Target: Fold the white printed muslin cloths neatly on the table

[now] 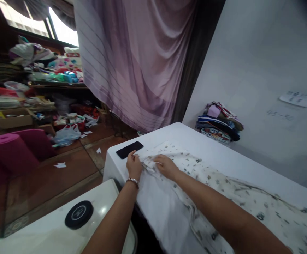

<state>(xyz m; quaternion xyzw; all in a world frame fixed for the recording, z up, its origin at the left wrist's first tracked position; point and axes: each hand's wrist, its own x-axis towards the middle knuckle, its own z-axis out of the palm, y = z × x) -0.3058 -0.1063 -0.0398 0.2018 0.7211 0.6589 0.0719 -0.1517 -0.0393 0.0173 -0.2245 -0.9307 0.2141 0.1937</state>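
- Fabric, thin and white with small grey, brown and dark printed motifs [217, 180], lies loosely across the white-covered desk [179, 132], bunched at its far left end and spread flatter towards the near right.
- Its long axis runs slantwise, from the bunched end between the hands to the near right edge of the view; most of its length lies to the right of both sets of fingers.
- The left hand [134, 165], with a shiny bracelet [133, 182] on the wrist, is at the left margin of that bunched end. Its fingers look drawn together on the fabric's edge, though blur softens the contact.
- The right hand [166, 166] reaches in from the near right, over the printed fabric. Its fingers are bent down onto a fold, just beside the left hand's; whether they pinch it or only press, I cannot tell.
- Of the two hands, the right is nearer the long spread part, the left nearer the outer left edge.
- A black, flat, rectangular phone [130, 150] rests on the desk just beyond the left hand, beside the fabric's far left end.
- Near left, apart from the fabric, a cream, round-cornered surface [49, 218] carries a round black disc [79, 214].
- A stack of folded, mixed-colour cloths [218, 121] sits against the wall on the desk's far right side.
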